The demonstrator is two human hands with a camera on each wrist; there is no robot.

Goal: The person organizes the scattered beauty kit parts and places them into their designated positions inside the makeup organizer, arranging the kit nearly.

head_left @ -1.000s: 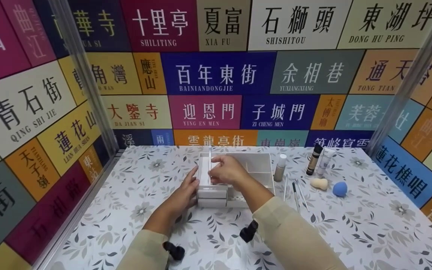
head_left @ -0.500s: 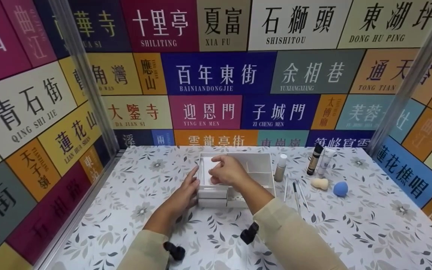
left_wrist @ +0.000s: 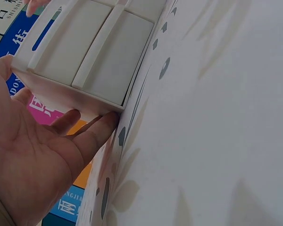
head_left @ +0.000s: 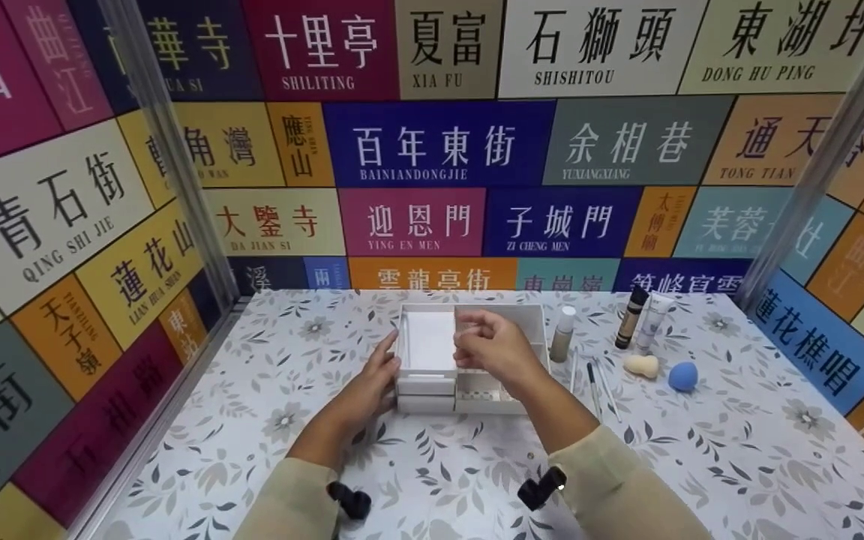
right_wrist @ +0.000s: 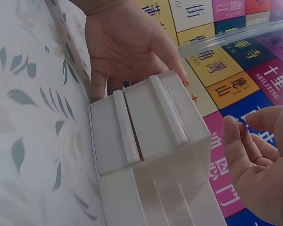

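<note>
Head view: see box (head_left: 426, 405) near far edge of table (head_left: 207, 442), with bottle (head_left: 562, 336) just beside; could topple bottle by swinging right hand (head_left: 501, 351) too widely. Left wrist view: left hand (left_wrist: 42, 153) unclenched against box's side. Right wrist view: right hand released, bent loosely, grasping nothing visible.

Organizer (head_left: 426, 386) on counter (head_left: 432, 487) | left fingers (left_wrist: 96, 135) against its left side | right fingers (right_wrist: 233, 141) above it | bottle (head_left: 561, 335) just right of it | sticks (head_left: 592, 384) before bottle | container (head_left: 630, 321), tube (head_left: 652, 324) farther right | sponges (head_left: 682, 376) before them

White organiser box (head_left: 427, 373), upright, two closed drawers (right_wrist: 151, 113), open-topped compartments (head_left: 432, 341), on floral tabletop (head_left: 432, 480)
</note>
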